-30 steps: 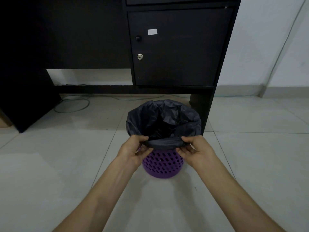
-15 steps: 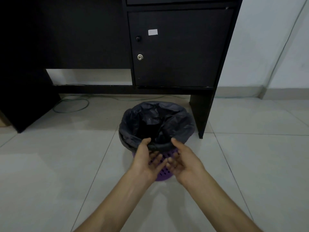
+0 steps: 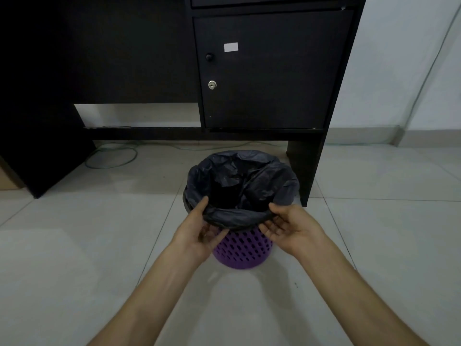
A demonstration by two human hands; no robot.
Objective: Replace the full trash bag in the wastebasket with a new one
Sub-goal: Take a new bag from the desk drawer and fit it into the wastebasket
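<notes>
Standing by: 2 bare hands reach down to a small wastebasket on the floor tiles.
Wastebasket: purple, perforated plastic, upright on the floor, just in front of the leg of a dark table.
Trash bag: black film lining the basket, its mouth folded out over the rim all the way round; what fills it cannot be seen, the inside is dark.
Left hand: palm turned inward and open, fingers loosely curled under the folded edge at the near left, thumb up against the film; it grips nothing firmly that I can see.
Right hand: open, palm up, fingers spread beneath the near right of the rim, thumb resting near the fold; no closed pinch visible.
Handling, as I judge it: the film is thin, soft and slippery, and will stretch or tear if pulled at 1 point; the basket looks light and may lift with the bag.
Where to take hold: the turned-down cuff at the rim, peeled up at 2 opposite spots, then gathered into a neck.
Risk: a full bag may snag on the perforations.
</notes>
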